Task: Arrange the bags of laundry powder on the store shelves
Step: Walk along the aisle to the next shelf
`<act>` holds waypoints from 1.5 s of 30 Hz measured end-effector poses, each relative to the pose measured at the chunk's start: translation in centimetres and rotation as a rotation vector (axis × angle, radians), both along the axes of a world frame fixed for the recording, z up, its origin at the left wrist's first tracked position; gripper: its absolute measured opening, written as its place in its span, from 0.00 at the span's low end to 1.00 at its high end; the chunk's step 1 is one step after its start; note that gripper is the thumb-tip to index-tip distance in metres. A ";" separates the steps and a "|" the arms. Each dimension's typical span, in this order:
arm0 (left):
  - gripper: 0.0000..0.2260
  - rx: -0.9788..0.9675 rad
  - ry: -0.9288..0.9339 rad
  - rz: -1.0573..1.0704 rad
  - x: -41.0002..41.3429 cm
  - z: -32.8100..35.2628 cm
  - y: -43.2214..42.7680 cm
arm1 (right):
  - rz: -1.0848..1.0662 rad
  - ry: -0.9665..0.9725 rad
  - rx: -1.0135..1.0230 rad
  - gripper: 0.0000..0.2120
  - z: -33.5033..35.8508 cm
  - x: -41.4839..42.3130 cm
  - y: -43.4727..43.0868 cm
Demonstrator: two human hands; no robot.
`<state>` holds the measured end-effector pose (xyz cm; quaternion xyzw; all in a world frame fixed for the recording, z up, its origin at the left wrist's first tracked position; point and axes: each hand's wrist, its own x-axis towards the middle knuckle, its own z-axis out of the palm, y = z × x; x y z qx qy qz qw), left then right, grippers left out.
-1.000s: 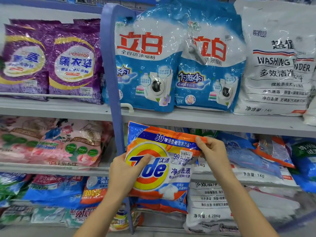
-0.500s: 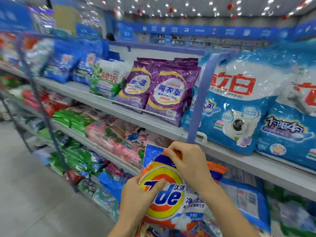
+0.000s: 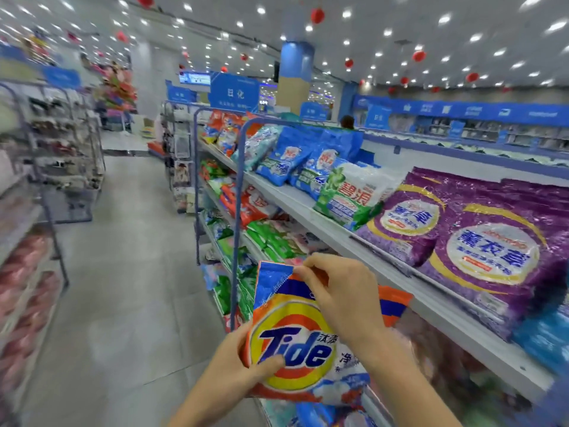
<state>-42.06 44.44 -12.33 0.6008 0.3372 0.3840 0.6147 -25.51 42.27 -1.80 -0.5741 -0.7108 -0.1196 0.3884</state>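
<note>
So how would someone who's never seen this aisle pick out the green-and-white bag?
Find the long white top shelf on the aisle's right side. Between the blue bags and the purple bags stands one green-and-white bag. Unlike those neighbours, its front is white with green trim and red characters.

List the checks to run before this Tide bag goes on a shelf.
1. Left hand holds the Tide bag at its lower left, thumb on the front: ok.
2. Right hand pinches the bag's top edge: ok.
3. Bag undamaged: cannot tell; its back is hidden and a top corner is folded over.
4. Room on the top shelf alongside: not ok; purple bags fill it.
5. Matching Tide stock in sight: cannot tell; orange bags farther along are blurred.
</note>
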 end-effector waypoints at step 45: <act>0.36 -0.195 -0.179 0.522 -30.1 3.4 93.2 | 0.606 1.034 -0.574 0.08 -6.0 -23.4 96.8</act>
